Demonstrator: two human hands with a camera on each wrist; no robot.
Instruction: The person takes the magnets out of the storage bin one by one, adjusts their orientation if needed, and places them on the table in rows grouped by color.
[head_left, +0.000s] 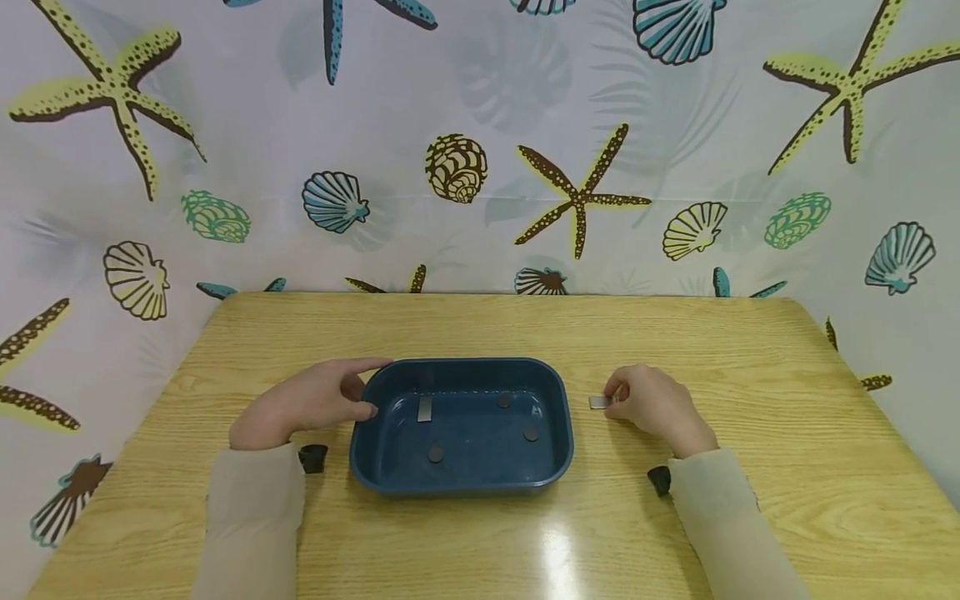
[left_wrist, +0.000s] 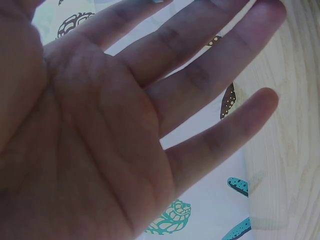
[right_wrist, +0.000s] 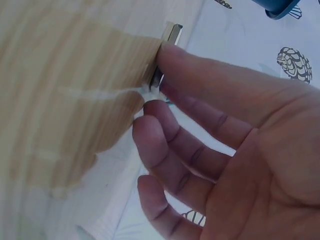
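A white backdrop [head_left: 480, 250] rises behind the desk [head_left: 480, 329] and runs along both its sides, printed with yellow starfish [head_left: 112, 87], a brown starfish [head_left: 577, 197] with pale dots, blue scallop shells [head_left: 336, 202] and green ridged shells [head_left: 216, 217]. The desk shows yellowish wood grain and rounded far corners; a white glare patch [head_left: 557, 558] lies on its near part.

No text, label, brand, number or sign can be read; the visible sides of the blue tray [head_left: 472, 490] show no lettering; the grey discs [head_left: 435, 454] inside it and the small metal piece [head_left: 597, 402] to its right are too small for any marks to be made out.
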